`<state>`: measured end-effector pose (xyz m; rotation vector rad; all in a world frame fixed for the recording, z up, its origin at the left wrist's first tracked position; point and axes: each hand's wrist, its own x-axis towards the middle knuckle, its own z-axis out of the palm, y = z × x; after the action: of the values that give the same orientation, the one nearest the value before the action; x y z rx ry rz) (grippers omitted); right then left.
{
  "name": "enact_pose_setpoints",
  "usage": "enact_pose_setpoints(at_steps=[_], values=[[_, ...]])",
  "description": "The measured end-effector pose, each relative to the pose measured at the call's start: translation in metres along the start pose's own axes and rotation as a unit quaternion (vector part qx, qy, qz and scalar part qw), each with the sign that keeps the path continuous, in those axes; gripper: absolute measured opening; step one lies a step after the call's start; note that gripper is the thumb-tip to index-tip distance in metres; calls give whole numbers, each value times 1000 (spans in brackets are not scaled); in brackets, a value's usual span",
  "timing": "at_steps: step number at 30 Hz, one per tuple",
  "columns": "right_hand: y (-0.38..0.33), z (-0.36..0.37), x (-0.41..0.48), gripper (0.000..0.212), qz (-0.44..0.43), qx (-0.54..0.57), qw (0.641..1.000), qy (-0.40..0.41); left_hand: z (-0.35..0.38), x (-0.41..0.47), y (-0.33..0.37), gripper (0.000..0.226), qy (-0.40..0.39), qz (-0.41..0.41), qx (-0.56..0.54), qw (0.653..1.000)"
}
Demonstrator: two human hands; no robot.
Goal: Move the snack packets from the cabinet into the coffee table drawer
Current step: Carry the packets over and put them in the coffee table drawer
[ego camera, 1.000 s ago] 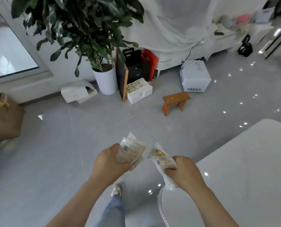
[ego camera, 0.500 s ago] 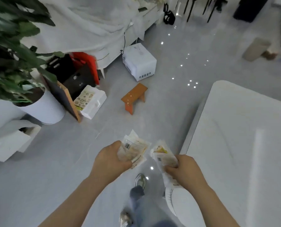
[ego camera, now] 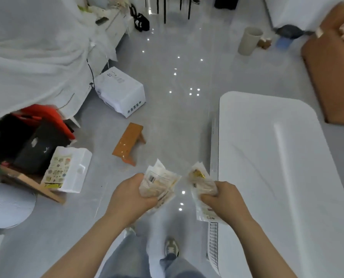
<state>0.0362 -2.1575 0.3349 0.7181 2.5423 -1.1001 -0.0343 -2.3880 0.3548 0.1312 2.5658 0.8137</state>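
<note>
My left hand (ego camera: 130,197) grips a bunch of clear snack packets (ego camera: 160,182) with pale printed labels, held over the grey floor. My right hand (ego camera: 224,201) grips another clear snack packet (ego camera: 201,183) with a yellow patch near its top; its lower end hangs below my fingers. The white coffee table (ego camera: 277,167) lies to the right, its long left side (ego camera: 214,157) right beside my right hand. No open drawer shows on the table. The cabinet is out of view.
A small orange wooden stool (ego camera: 129,143) stands on the floor ahead of my left hand. A white appliance box (ego camera: 121,91), a white carton (ego camera: 67,170), black and red bags (ego camera: 33,137) and a cloth-covered unit (ego camera: 37,57) line the left. A brown sofa corner (ego camera: 333,73) is at the far right.
The view has swung right and forward: the plant has left the frame and the coffee table now fills the right side. Both hands keep the same grip on their packets.
</note>
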Motion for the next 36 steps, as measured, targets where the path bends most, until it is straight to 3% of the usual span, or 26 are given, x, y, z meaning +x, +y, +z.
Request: enact_pose_setpoints(at_steps=[10,17,23,36], values=[[-50,17,58,17,138,71,983,96,-55,146,11,36,-114,109,20,987],[-87,18,78,19,228,181,938,188,-74,224,41,29,-198,179,78,961],[-67,9,95,17,301,227,899,223,-45,269,91,38,-256,227,119,932],[9,-22,147,24,421,292,812,281,37,341,193,28,-314,312,205,873]])
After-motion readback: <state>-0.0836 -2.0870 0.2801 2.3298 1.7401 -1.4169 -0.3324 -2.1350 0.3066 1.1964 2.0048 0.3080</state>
